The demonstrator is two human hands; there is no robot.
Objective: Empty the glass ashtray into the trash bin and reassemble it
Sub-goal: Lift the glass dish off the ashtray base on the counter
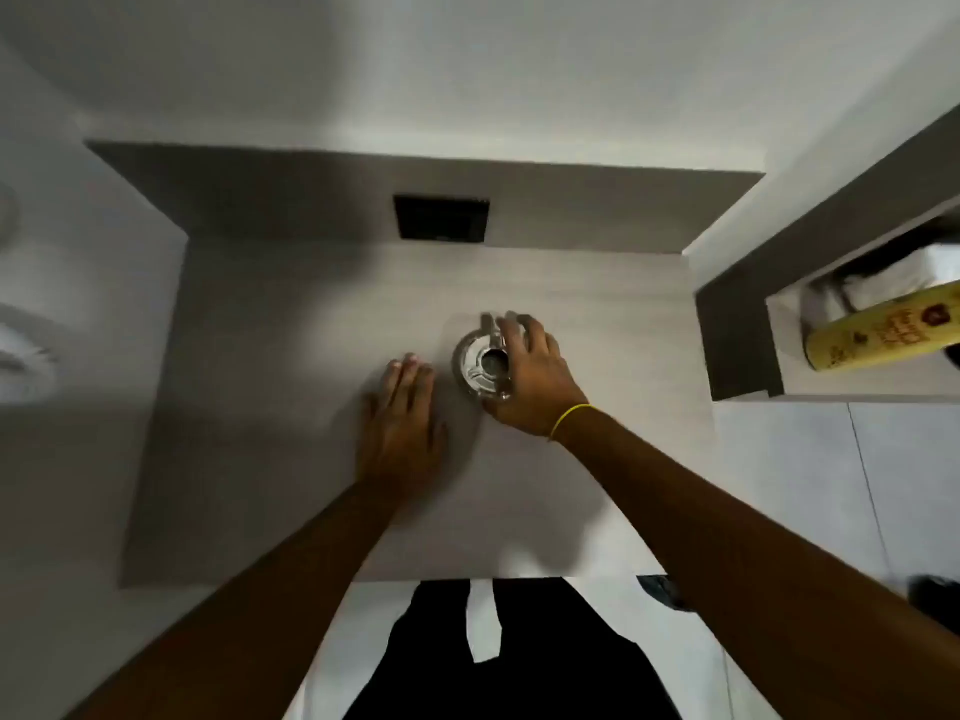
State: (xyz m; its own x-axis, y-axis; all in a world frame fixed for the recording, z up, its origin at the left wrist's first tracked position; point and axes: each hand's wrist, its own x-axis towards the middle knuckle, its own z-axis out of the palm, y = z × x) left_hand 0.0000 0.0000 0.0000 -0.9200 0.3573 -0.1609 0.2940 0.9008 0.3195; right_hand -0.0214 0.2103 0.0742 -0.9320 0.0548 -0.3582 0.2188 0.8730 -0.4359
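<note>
A round clear glass ashtray (475,363) with a dark centre stands on the grey table (260,407), right of its middle. My right hand (535,379) lies over the ashtray's right side, fingers curled around its rim; a yellow band circles that wrist. My left hand (402,413) rests flat on the table just left of the ashtray, fingers together, holding nothing. No trash bin is in view.
A black rectangular panel (441,219) is set in the raised back of the table. At the right a wall niche (857,350) holds a yellow cylindrical can (883,332) lying on its side and white items. Pale floor tiles lie on the right.
</note>
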